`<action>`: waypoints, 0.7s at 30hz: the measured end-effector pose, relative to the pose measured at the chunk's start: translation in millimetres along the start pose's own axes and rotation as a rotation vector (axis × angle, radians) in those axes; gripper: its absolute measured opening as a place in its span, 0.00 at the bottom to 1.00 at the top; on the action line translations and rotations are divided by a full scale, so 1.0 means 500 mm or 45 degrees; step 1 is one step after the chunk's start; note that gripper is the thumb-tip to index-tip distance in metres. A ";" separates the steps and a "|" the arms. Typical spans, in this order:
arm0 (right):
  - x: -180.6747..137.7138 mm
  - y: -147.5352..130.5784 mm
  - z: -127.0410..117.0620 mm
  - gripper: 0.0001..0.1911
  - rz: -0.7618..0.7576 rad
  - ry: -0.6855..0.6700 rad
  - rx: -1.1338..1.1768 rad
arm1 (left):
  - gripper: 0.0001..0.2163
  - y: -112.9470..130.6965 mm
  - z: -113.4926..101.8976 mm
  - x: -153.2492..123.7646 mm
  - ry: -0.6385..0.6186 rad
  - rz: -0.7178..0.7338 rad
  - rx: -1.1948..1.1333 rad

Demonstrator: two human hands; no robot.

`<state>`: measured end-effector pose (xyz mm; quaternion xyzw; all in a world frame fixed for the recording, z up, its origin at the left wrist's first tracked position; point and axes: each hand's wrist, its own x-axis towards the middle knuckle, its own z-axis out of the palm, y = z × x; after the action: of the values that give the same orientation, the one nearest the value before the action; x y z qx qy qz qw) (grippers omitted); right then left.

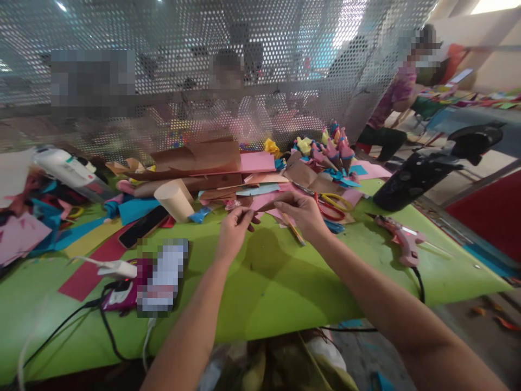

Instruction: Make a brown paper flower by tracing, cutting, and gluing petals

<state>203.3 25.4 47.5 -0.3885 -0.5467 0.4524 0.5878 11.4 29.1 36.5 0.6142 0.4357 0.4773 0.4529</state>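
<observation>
Both my hands are raised over a green table (277,288). My left hand (235,228) and my right hand (302,213) pinch the two ends of a small brown paper strip (272,203), fingers closed on it. A pencil (293,229) lies on the table just under my right hand. Red and yellow scissors (334,206) rest to the right of that hand. A pile of brown and pink paper sheets (211,163) lies just beyond my hands.
A pink glue gun (401,236) lies at the right with its cord over the edge. A rolled tan paper cone (176,200), a white glue gun (67,168), a black phone (142,227) and paper scraps crowd the left. Perforated metal screen behind; a seated person at far right.
</observation>
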 end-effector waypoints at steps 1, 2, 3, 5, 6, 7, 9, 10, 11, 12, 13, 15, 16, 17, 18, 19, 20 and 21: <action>0.000 -0.002 -0.001 0.10 -0.008 -0.004 0.016 | 0.14 0.001 0.000 0.000 0.013 -0.003 -0.019; 0.000 -0.003 -0.001 0.10 -0.017 -0.007 0.027 | 0.14 0.002 0.000 0.000 0.020 -0.007 -0.039; 0.000 -0.004 -0.001 0.10 -0.023 -0.010 0.029 | 0.15 0.003 0.001 -0.001 0.019 -0.011 -0.059; 0.001 -0.004 -0.001 0.11 -0.024 -0.003 0.007 | 0.17 0.005 0.003 -0.004 -0.010 -0.017 -0.103; 0.001 -0.003 -0.001 0.11 -0.023 0.011 -0.012 | 0.17 0.006 0.005 -0.006 -0.031 -0.022 -0.122; 0.001 -0.002 0.000 0.12 -0.021 0.023 -0.030 | 0.18 0.007 0.006 -0.008 -0.051 -0.028 -0.134; 0.000 0.001 0.003 0.12 -0.019 0.023 -0.041 | 0.18 0.008 0.009 -0.010 -0.078 -0.040 -0.130; 0.000 0.002 0.004 0.12 -0.025 0.014 -0.036 | 0.18 0.008 0.009 -0.011 -0.084 -0.041 -0.121; 0.000 0.003 0.005 0.12 -0.033 0.001 -0.031 | 0.17 0.007 0.010 -0.011 -0.084 -0.037 -0.114; 0.000 0.003 0.006 0.12 -0.039 -0.015 -0.028 | 0.16 0.006 0.010 -0.011 -0.082 -0.031 -0.110; -0.001 0.004 0.006 0.11 -0.047 -0.026 -0.033 | 0.15 0.005 0.011 -0.010 -0.081 -0.026 -0.113; -0.001 0.005 0.007 0.10 -0.087 -0.017 -0.078 | 0.14 0.002 0.011 -0.008 -0.077 -0.029 -0.129; -0.001 0.005 0.006 0.09 -0.115 0.006 -0.119 | 0.14 0.000 0.012 -0.007 -0.073 -0.036 -0.135; -0.001 0.006 0.006 0.08 -0.146 0.041 -0.165 | 0.13 -0.001 0.012 -0.006 -0.067 -0.044 -0.139; -0.002 0.007 0.005 0.08 -0.174 0.081 -0.207 | 0.13 -0.001 0.012 -0.006 -0.060 -0.051 -0.141; -0.002 0.008 0.004 0.08 -0.196 0.116 -0.241 | 0.13 -0.002 0.013 -0.005 -0.052 -0.054 -0.141; -0.003 0.009 0.003 0.07 -0.209 0.141 -0.265 | 0.13 -0.002 0.013 -0.005 -0.045 -0.056 -0.142; -0.003 0.010 0.002 0.07 -0.215 0.154 -0.280 | 0.13 -0.003 0.013 -0.004 -0.041 -0.059 -0.145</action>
<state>202.0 25.4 42.3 -0.4296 -0.5872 0.3145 0.6097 17.1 26.3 33.9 0.5845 0.4147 0.4809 0.5051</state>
